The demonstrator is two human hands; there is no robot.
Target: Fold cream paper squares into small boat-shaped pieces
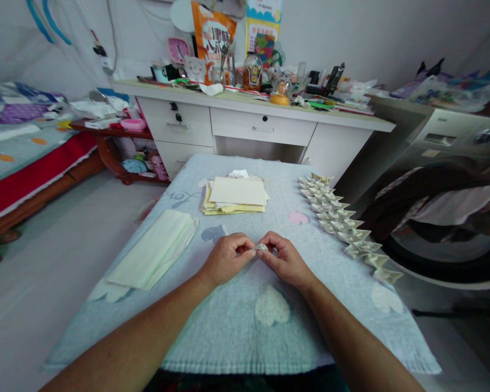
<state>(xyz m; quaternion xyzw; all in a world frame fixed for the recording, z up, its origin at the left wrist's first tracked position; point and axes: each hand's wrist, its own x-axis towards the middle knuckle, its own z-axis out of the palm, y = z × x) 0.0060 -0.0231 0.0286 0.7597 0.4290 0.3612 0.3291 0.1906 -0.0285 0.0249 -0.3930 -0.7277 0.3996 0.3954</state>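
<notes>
Between my two hands, over the middle of the cloth-covered table (228,332), is a small folded piece of paper (262,246). My left hand (231,257) pinches its left end between thumb and finger. At the other end my right hand (285,258) pinches it the same way. Most of the paper is hidden by my fingertips. On the right side of the table stands a long row of folded paper pieces (338,220) with pointed tips, set one behind another. A stack of cream and yellow paper sheets (239,191) lies beyond my hands.
Long pale green paper sheets (155,250) lie at the table's left. Behind stands a white desk (263,128) crowded with jars, a pink clock (178,50) and an orange bag (213,41). A washing machine (441,141) is close on the right, a bed (36,158) on the left.
</notes>
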